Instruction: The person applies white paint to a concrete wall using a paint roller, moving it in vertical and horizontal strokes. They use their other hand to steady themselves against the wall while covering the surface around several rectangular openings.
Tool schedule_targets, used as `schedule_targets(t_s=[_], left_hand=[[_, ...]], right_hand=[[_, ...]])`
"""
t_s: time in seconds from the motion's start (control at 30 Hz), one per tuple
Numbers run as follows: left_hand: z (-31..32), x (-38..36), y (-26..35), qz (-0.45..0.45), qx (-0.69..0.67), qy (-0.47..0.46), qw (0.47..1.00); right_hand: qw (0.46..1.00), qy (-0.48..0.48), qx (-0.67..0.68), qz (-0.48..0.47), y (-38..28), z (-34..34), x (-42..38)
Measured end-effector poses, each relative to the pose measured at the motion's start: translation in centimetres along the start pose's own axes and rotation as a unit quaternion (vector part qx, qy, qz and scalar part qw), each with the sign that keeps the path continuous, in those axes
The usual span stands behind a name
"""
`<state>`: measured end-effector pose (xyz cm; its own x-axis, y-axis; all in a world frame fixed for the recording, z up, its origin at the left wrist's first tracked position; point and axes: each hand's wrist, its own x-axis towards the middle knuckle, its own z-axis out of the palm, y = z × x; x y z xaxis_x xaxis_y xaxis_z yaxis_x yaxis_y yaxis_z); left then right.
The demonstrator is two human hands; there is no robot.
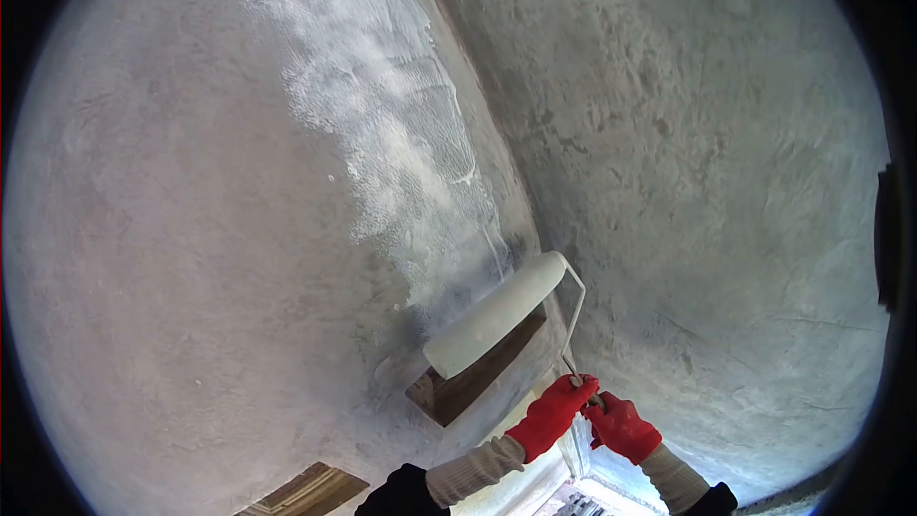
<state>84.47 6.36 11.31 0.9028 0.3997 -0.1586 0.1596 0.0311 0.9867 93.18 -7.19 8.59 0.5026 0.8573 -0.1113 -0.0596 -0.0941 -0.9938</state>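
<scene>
My left hand [552, 416], in a red glove, is closed around the handle of a paint roller. Just to its right, my right hand [623, 428], gloved in red too, grips the same handle lower down. A bent wire frame runs up from the handle to the pale, thick cover of the paint roller [497, 317]. The cover slants across the grey plaster wall [220, 210], close to the corner with the neighbouring surface. Above it, a streaky band of white paint [382, 86] stretches along that corner, with ragged edges and wet ridges.
A brown-edged recess [487, 368] lies right below the roller cover. Grey plaster [707, 162] fills the right side beyond the corner line. Lower left is a wood-framed opening [304, 492]. Bright light comes from an opening [583, 499] at the bottom, and a dark object [886, 239] sits at the right edge.
</scene>
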Motion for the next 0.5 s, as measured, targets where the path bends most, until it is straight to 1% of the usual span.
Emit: schedule_targets(t_s=[0.07, 0.13, 0.2, 0.23, 0.27, 0.3, 0.4, 0.47, 0.5], left_hand=[[-0.2, 0.4, -1.5, 0.002, -0.028, -0.013, 1.0], [-0.5, 1.0, -2.2, -0.011, -0.025, 0.006, 1.0], [-1.4, 1.5, -2.0, -0.027, -0.027, 0.009, 0.999], [-1.7, 1.7, -1.6, -0.042, -0.028, 0.012, 0.999], [-1.8, 1.7, -1.3, -0.021, -0.042, 0.035, 0.998], [-1.9, 1.6, -0.7, -0.018, -0.04, 0.038, 0.998], [-2.3, 1.5, 2.3, 0.015, -0.027, 0.045, 0.998], [-2.6, 1.8, 5.6, 0.074, -0.02, 0.04, 0.996], [-2.7, 1.8, 7.4, 0.081, -0.016, 0.039, 0.996]], right_hand=[[1.0, -0.004, -0.008, 0.014, 0.9, 0.0, 0.3], [1.0, -0.007, -0.017, 0.023, 1.0, 0.0, 0.7], [0.999, -0.018, -0.047, -0.016, 0.2, 0.4, 1.3], [0.999, -0.018, -0.046, -0.018, 0.1, 0.5, 1.7], [0.999, -0.02, -0.041, -0.004, 0.0, 0.6, 2.2], [0.999, -0.023, -0.037, 0.009, -0.3, 0.8, 2.7], [0.998, -0.022, -0.051, -0.02, -3.0, 0.8, 3.5], [0.997, -0.022, -0.058, -0.043, -7.0, 0.5, 3.6], [0.996, -0.021, -0.065, -0.059, -9.3, 0.4, 3.7]])
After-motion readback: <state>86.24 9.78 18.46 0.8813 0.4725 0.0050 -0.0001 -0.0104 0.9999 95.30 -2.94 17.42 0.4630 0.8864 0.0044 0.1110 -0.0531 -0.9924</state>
